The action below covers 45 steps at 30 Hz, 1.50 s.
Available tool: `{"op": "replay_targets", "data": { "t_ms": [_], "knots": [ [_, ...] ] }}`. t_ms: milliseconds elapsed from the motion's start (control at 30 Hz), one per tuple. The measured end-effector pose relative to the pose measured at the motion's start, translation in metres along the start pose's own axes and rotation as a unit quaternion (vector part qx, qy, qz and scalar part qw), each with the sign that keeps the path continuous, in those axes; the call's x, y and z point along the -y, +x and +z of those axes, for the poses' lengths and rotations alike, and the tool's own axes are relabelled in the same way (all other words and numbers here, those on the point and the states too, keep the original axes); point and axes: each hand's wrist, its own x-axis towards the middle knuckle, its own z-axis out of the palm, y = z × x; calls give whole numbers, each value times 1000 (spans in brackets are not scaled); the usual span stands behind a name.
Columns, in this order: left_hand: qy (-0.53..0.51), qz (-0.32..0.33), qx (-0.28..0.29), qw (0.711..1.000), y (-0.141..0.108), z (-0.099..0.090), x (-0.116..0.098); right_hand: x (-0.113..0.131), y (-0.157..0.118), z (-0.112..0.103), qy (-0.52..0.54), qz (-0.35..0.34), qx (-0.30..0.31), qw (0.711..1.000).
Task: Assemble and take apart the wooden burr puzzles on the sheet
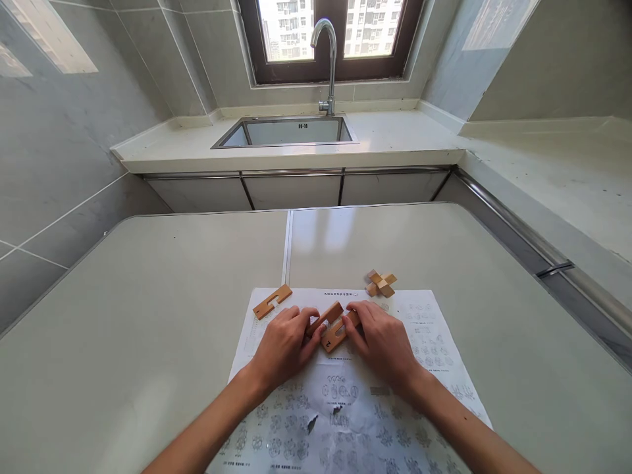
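Observation:
My left hand (289,339) is closed on a notched wooden puzzle piece (332,311), tilted up on its edge. My right hand (380,336) grips another flat wooden puzzle piece, the numbered piece (332,339), which has a slot and a dark mark at its near end. The two pieces are close together between my hands; whether they touch is unclear. Beyond my left hand a third slotted wooden piece (272,302) lies flat at the upper left of the printed sheet (365,378). An assembled wooden cross puzzle (380,284) sits past my right hand at the sheet's top edge.
The creased sheet, with several small diagrams and torn spots, lies on a pale table (148,329). Behind the table are a white counter (395,135), a sink (296,120) and a tall faucet (332,66) under a window. A metal rail (523,237) runs along the right.

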Motion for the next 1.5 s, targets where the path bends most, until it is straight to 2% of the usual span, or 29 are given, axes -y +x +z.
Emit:
{"op": "replay_targets", "data": {
  "t_ms": [167, 367, 533, 867, 1033, 1267, 1500],
  "knots": [
    [47, 38, -4, 998, 1, 0, -1, -1, 0, 2, -54, -29, 8, 998],
    [74, 69, -12, 995, 3, -1, -1, 0, 0, 3, -75, -33, 5, 997],
    [91, 61, -20, 994, 4, -2, -2, 1, 0, 3, -74, -27, 2, 997],
    [44, 46, -21, 998, 5, -4, -1, 1, 0, 3, -57, -26, -1, 998],
    [-16, 81, -15, 996, 4, -5, -5, 2, 0, 3, 18, 2, -4, 1000],
    [-29, 164, 24, 986, 4, -5, -7, 7, 2, 0, 166, -14, 16, 986],
    [-12, 162, 14, 987, 3, -1, -4, 10, 3, -2, 238, -50, 34, 969]
  ]
}}
